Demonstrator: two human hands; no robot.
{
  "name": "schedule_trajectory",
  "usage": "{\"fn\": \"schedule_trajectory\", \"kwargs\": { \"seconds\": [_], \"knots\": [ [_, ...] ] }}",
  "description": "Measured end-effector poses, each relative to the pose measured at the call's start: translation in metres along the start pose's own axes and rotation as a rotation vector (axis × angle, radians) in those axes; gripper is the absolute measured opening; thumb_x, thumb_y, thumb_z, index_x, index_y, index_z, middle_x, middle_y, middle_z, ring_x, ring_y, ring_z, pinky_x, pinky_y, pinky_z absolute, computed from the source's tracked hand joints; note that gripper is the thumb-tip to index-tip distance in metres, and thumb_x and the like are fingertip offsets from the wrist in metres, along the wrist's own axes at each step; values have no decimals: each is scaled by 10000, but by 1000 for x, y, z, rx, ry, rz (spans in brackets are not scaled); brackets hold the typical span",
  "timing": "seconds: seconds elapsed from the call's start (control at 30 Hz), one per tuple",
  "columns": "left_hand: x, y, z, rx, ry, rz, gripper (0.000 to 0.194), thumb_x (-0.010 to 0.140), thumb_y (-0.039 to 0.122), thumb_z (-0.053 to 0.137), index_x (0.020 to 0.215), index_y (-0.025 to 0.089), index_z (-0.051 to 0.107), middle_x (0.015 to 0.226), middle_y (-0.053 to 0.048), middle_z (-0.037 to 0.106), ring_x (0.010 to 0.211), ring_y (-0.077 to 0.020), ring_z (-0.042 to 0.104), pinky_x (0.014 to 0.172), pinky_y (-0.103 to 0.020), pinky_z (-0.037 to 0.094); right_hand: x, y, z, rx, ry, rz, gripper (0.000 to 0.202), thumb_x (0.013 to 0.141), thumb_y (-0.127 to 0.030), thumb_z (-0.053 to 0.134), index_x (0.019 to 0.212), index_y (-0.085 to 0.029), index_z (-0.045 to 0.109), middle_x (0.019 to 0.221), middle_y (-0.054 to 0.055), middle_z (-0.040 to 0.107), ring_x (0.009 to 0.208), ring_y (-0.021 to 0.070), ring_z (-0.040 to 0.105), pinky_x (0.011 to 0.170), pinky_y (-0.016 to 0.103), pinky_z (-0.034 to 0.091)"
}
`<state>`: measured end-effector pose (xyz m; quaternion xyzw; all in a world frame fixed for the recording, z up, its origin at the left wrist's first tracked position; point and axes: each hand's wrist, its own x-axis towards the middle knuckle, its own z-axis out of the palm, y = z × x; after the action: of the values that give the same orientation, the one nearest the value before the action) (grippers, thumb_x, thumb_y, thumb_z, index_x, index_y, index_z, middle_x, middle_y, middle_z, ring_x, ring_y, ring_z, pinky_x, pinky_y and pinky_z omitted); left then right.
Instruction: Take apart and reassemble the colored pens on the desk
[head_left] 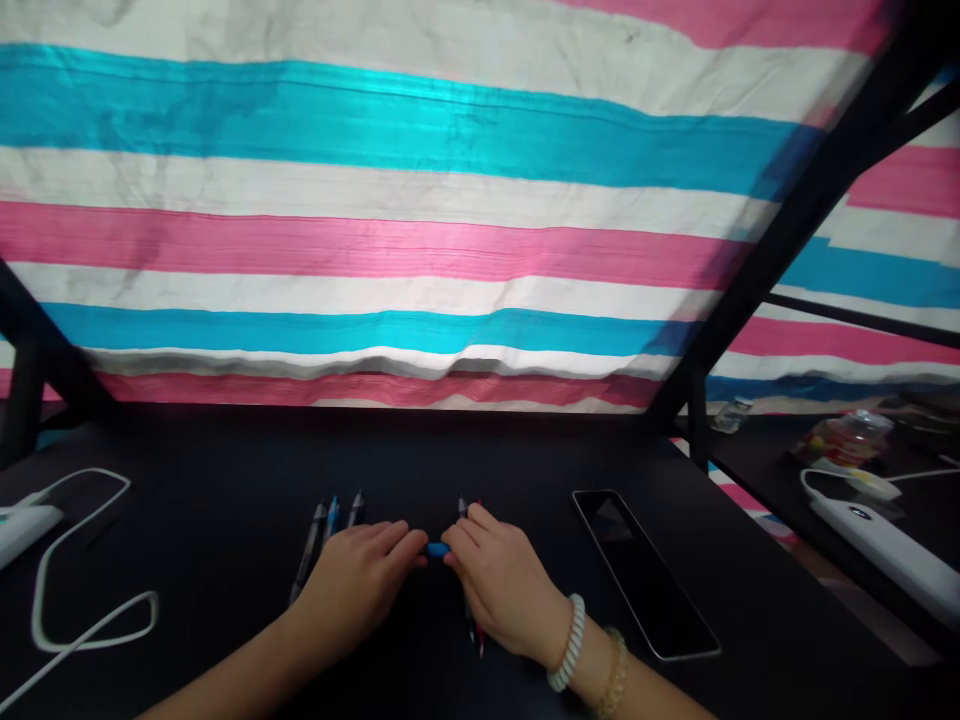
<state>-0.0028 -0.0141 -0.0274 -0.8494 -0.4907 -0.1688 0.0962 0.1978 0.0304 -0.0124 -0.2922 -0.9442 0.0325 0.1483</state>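
A blue pen [436, 549] spans the small gap between my two hands, and only a short piece of its barrel shows. My left hand [367, 565] is closed around one end, and my right hand [499, 580] pinches the other. Beside my left hand lie a dark pen [307, 555], a pen with a blue top [332, 517] and another dark pen [356, 506], partly covered by the hand. Under my right hand lie a dark pen [462, 507] and a red pen [481, 642], their middles hidden.
A smartphone [649, 580] lies right of my right hand on the black table [240, 450]. At the left, a white cable [45, 580] loops from a white device [26, 530]. A second surface at right holds a jar [855, 437] and a white power bank [892, 555]. Striped sheeting [375, 240] hangs behind.
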Motion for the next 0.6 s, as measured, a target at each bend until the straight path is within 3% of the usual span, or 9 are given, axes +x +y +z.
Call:
{"fn": "schedule_trajectory", "kwargs": {
  "seconds": [0.1, 0.2, 0.37, 0.47, 0.6],
  "knots": [
    [-2, -3, 2, 107, 184, 117, 221, 991, 226, 359, 1022, 182, 574, 783, -35, 666, 649, -201, 635, 565, -294, 426, -1, -1, -4, 77, -28, 0, 160, 980, -178, 415, 907, -173, 558, 892, 56, 640, 876, 209, 552, 765, 319, 449],
    [-3, -1, -1, 172, 236, 180, 247, 992, 181, 336, 1094, 163, 559, 853, -48, 679, 711, -201, 635, 618, -310, 446, -2, -4, -2, 86, -70, -3, 127, 973, -152, 432, 993, -172, 556, 942, 47, 654, 863, 201, 589, 718, 306, 452],
    [-1, 10, -3, 246, 145, 139, 199, 970, 180, 388, 1064, 147, 560, 852, -58, 664, 728, -211, 620, 597, -311, 444, -1, -6, 8, 2, -112, 41, 171, 906, -21, 460, 967, -152, 550, 964, 59, 657, 842, 208, 621, 650, 300, 447],
    [-1, 14, -1, 231, 50, 69, 153, 939, 143, 408, 908, 175, 554, 785, -40, 636, 662, -210, 597, 535, -303, 421, -1, -7, 12, -3, -101, 30, 158, 901, -20, 473, 941, -155, 544, 935, 56, 655, 836, 206, 614, 652, 297, 446],
    [-1, 15, 0, 231, 55, 46, 142, 925, 143, 418, 853, 192, 530, 749, -31, 619, 662, -210, 582, 547, -295, 417, -3, -6, 9, 44, -93, 4, 121, 907, -56, 490, 921, -170, 530, 908, 46, 651, 810, 193, 597, 667, 290, 436]
  ]
}}
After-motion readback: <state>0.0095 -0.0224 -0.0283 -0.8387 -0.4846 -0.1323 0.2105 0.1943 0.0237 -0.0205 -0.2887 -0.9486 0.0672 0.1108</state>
